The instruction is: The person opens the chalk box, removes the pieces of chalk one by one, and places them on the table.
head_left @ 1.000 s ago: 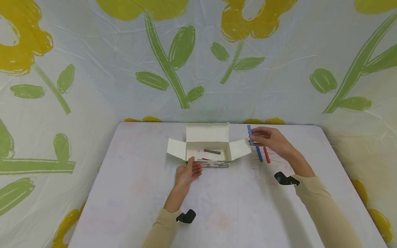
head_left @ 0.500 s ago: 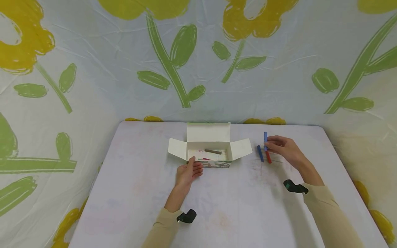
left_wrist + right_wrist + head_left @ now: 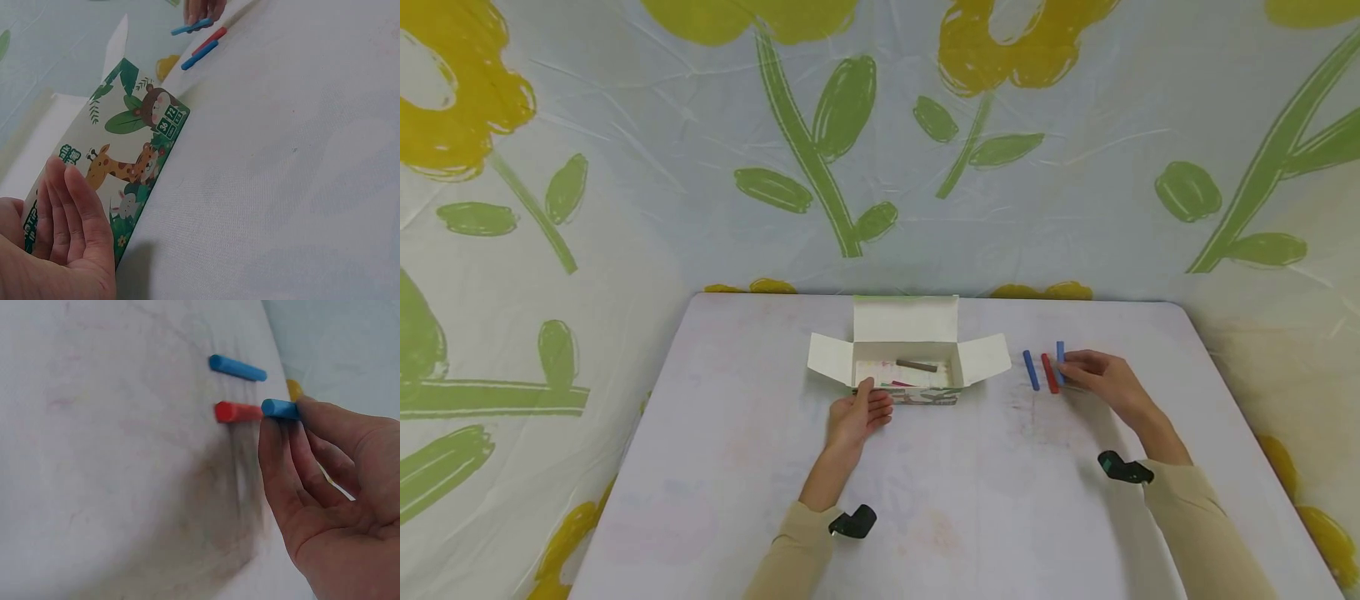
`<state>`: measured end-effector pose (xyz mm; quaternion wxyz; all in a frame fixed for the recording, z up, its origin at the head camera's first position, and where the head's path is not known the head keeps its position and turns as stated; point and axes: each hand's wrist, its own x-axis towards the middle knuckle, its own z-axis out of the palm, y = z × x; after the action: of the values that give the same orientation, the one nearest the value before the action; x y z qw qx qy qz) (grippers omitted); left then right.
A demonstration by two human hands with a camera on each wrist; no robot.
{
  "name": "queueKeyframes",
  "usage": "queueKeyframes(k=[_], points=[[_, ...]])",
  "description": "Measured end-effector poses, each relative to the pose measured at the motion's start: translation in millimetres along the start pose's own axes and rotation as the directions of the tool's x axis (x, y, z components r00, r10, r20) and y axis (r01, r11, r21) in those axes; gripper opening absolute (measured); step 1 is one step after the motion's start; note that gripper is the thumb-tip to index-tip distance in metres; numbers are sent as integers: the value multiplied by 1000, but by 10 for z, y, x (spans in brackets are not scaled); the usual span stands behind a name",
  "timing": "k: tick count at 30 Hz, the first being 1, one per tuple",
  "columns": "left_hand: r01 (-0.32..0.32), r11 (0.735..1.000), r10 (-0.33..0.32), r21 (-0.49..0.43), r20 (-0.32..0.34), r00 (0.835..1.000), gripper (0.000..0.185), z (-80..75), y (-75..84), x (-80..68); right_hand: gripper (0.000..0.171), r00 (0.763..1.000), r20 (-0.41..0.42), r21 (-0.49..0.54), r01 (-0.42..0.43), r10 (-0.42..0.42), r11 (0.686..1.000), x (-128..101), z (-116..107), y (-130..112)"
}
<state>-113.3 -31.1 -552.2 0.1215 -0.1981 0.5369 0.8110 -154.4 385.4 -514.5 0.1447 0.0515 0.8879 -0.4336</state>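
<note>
An open-topped cardboard box (image 3: 925,397), flaps spread, stands near the back of the table. My left hand (image 3: 850,421) holds its front wall, thumb over the rim and fingers flat against the animal-printed face (image 3: 119,169). Inside lie a brown chalk stick (image 3: 916,366) and a partly hidden pinkish-red one (image 3: 901,384). To the right, my right hand (image 3: 1108,387) pinches a light blue chalk stick (image 3: 280,409) between thumb and fingers, just above the table. Beside it lie a red chalk stick (image 3: 1049,373) and a darker blue one (image 3: 1031,370), roughly parallel.
The white table (image 3: 925,492) bears faint coloured smudges. Close behind it hangs a flower-printed cloth (image 3: 1045,217), which also closes off both sides. A raised flap (image 3: 987,358) of the box reaches toward the chalk sticks.
My right hand has moved right and toward me with the light blue chalk stick, past the blue and red ones, and lower to the table. My left hand stays on the box.
</note>
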Motion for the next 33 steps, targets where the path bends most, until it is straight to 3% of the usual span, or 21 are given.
queueKeyframes(k=[9, 17, 24, 33], points=[[8, 1000, -8, 3, -6, 1000, 45, 25, 1, 2, 52, 997, -70, -97, 18, -24, 995, 27, 74, 168], [12, 1000, -12, 3, -4, 1000, 44, 29, -4, 12, 40, 987, -150, -167, 37, -62, 985, 12, 166, 59], [15, 1000, -15, 1, -7, 1000, 43, 5, -2, 22, 41, 978, -204, -149, 9, -40, 989, 40, 218, -71], [14, 1000, -14, -1, -9, 1000, 43, 1, 12, 19, 38, 953, -237, -164, 152, -188, 975, 18, 211, -374]])
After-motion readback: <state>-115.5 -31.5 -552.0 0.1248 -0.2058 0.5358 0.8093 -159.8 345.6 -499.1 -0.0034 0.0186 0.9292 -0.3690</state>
